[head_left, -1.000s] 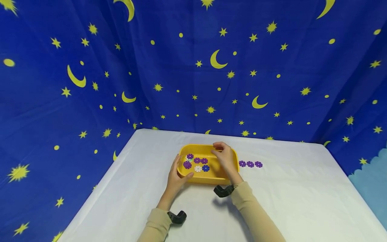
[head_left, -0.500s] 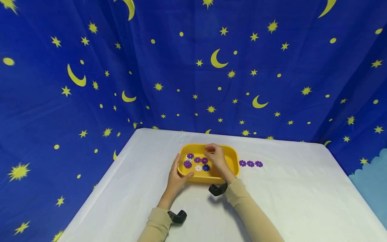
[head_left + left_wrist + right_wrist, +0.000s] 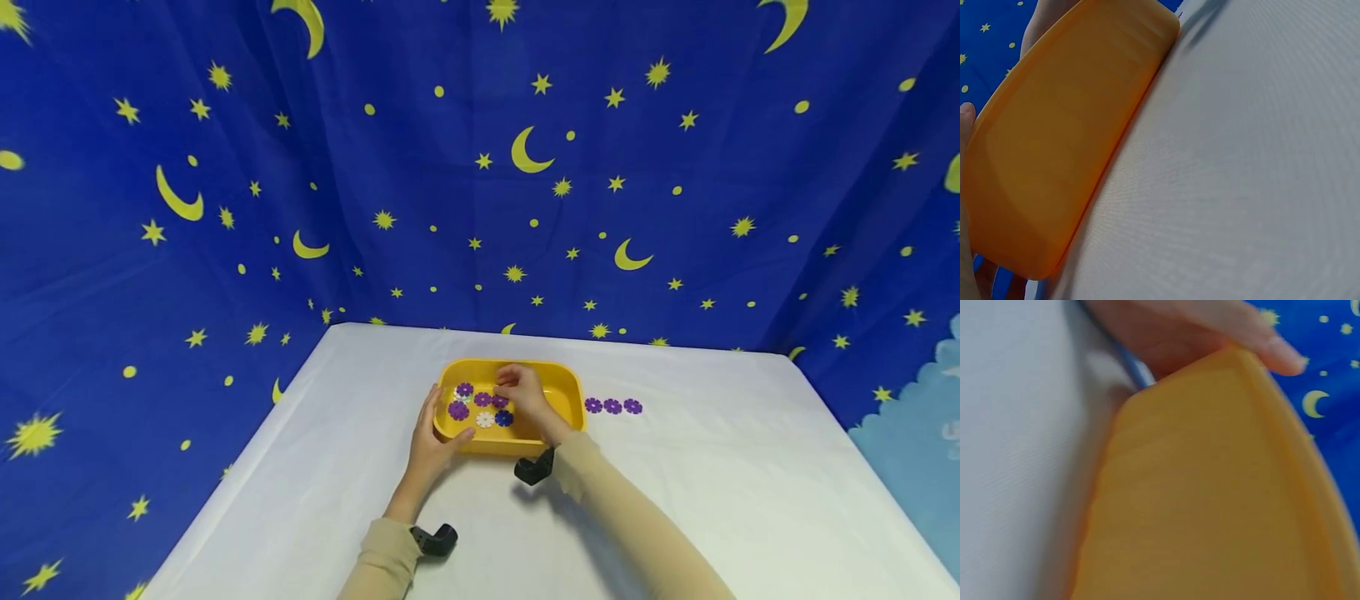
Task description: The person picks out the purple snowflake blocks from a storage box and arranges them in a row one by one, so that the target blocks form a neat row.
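A yellow plastic bin stands on the white table. My left hand grips its left end, fingers along the outside and thumb over the front rim. Inside, towards the left, lie several flower-shaped discs: purple ones, a white one and a blue one. My right hand reaches over the front wall, fingers loosely bent, its fingertips right at a purple disc that it partly covers. In the left wrist view the bin's outer wall hides the contents.
Three purple flower discs lie in a row on the table, just right of the bin. A blue cloth with yellow moons and stars rises behind the table and along its sides.
From the right part of the bin, my right hand has moved left and down to the purple discs. My left hand keeps its grip on the bin. The head view has shifted slightly.
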Available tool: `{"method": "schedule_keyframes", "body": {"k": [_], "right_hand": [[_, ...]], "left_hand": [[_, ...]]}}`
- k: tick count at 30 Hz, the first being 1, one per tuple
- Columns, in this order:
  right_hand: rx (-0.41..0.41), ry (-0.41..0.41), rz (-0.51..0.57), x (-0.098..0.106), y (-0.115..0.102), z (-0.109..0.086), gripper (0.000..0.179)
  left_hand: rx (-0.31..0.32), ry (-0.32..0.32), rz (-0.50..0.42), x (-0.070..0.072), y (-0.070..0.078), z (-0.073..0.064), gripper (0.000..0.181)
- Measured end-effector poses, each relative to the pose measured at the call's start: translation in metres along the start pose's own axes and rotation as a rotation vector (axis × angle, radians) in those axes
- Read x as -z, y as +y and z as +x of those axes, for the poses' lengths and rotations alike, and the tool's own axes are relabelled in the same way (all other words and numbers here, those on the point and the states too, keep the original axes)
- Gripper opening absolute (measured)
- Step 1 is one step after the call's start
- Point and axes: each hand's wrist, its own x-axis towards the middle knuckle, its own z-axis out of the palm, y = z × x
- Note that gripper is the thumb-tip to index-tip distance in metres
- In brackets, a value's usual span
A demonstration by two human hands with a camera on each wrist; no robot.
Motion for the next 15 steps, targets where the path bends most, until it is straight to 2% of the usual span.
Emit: {"method": "schedule_keyframes", "body": {"k": [2, 9, 13, 15], "right_hand": [[-0.021, -0.010, 0.001, -0.001, 0.000, 0.000, 0.023], [-0.107, -0.012, -0.053, -0.003, 0.001, 0.001, 0.028], [-0.145, -0.026, -0.082, -0.005, 0.002, 0.001, 0.031], [-0.153, -0.036, -0.084, -0.005, 0.003, 0.001, 0.033]], "left_hand": [[0.001, 0.000, -0.003, 0.000, 0.003, 0.000, 0.089], [-0.029, -0.012, 0.008, 0.010, 0.043, -0.009, 0.087], [-0.031, -0.008, 0.010, 0.009, 0.041, -0.010, 0.089], [-0.020, -0.005, 0.004, 0.006, 0.031, -0.008, 0.090]]}}
